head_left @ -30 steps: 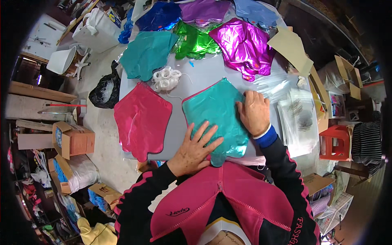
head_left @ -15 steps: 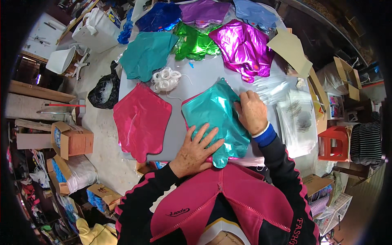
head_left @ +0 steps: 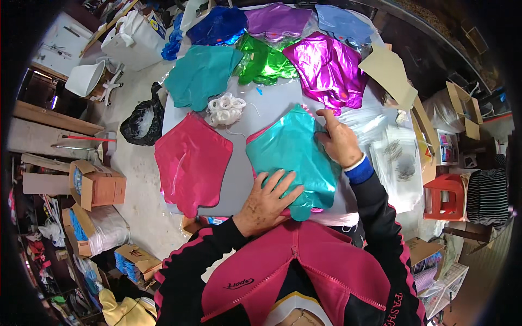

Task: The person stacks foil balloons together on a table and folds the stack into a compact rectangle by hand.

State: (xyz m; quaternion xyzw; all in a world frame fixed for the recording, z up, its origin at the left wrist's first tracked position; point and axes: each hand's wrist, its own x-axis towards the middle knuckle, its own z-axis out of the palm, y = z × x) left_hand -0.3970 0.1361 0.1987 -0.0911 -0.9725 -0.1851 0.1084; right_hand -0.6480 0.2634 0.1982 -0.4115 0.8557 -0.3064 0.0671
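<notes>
While the left hand [head_left: 263,207] lies on its near left part, the teal foil piece [head_left: 296,149] rests on the grey surface [head_left: 239,163], directly before the person; places below are given from it.

Left hand: grip released, palm down, fingers spread flat on the foil.
Right hand [head_left: 341,144]: at its right edge, forefinger extended, thumb beside the edge; whether this grip has hold of the foil, cannot tell.
Pink foil layer [head_left: 260,131]: beneath it, showing along its upper left edge.
Pink foil piece [head_left: 194,163]: flat, left of it and apart.
White looped bundle [head_left: 225,108]: with loose cord, beyond it to the left.
Second teal foil piece [head_left: 201,76]: farther beyond, to the left.
Green foil [head_left: 266,60]: beyond it, slightly left.
Magenta foil [head_left: 329,70]: crumpled and shiny, beyond it to the right.
Dark blue foil [head_left: 216,26], purple foil [head_left: 277,20], light blue foil [head_left: 343,24]: a row farthest beyond it, left to right.
Clear plastic bags [head_left: 397,168]: layered, right of it.
Beige card [head_left: 390,76]: beyond it, far right.
Black plastic bag [head_left: 142,125]: on the floor, left of it.
Red stool [head_left: 446,196]: well to its right.
</notes>
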